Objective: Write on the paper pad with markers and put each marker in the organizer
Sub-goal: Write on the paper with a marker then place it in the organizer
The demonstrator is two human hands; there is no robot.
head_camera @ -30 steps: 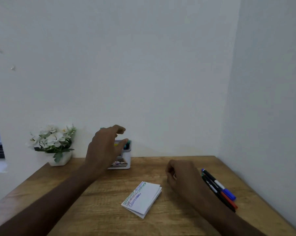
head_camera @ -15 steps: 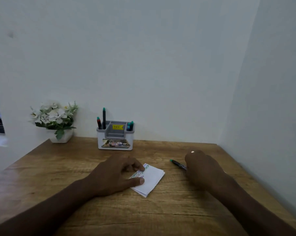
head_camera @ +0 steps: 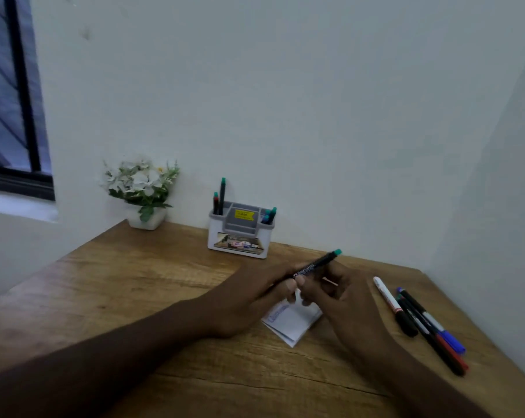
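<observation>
Head view looked down over my wooden desk (head_camera: 134,297), and far left a window (head_camera: 11,95) cut into the white wall. Just right of it, at the desk's back edge, sat a small white pot of pale flowers (head_camera: 142,188). Further right the white organizer (head_camera: 240,236) stood against the wall, two markers upright in its left slot and two teal-tipped ones leaning in its right slot. In front of it my left hand (head_camera: 255,300) and my right hand (head_camera: 345,303) met above the paper pad (head_camera: 291,324), which lay flat on the desk, mostly hidden beneath them, with coloured writing along its visible left edge. Both hands gripped one black marker (head_camera: 315,263): the fingers of each were curled round its lower barrel, while its teal end pointed up and to the right. At the right edge of the desk the loose markers (head_camera: 421,321) lay side by side, well apart from the pad, among them a white-bodied one, a blue-capped one and a red-capped one.
</observation>
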